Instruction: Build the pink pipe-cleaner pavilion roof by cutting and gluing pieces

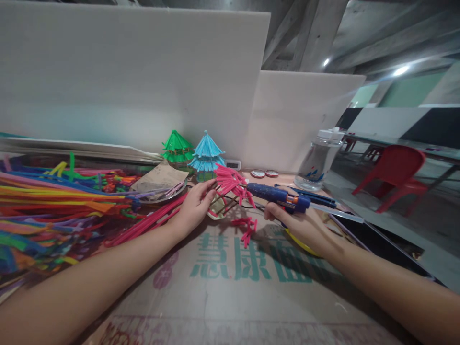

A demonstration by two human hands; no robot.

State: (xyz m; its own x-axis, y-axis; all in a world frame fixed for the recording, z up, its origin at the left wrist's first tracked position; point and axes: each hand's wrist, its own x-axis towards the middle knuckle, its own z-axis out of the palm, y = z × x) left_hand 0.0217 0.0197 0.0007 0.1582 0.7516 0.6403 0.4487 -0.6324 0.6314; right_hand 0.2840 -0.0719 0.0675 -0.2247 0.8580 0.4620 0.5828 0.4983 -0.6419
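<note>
My left hand (197, 203) is closed on a small pink pipe-cleaner pavilion (229, 178), a fan-like roof on thin brown sticks. In my right hand (300, 223) is a blue hot glue gun (268, 191), with a clear glue stick (336, 211) coming out of its back. The nozzle points left and is close to the pink roof; whether it touches, I cannot tell. Several short pink pipe-cleaner pieces (246, 230) lie on the table below. Long pink pipe cleaners (143, 227) run beside my left forearm.
Green (177, 146) and blue (206, 151) pagoda models stand at the back against a white board (136, 81). Many coloured pipe cleaners (61, 206) fill the left side. A water jug (318, 160) stands back right, near two round tins (264, 173). A red chair (398, 175) is beyond the table.
</note>
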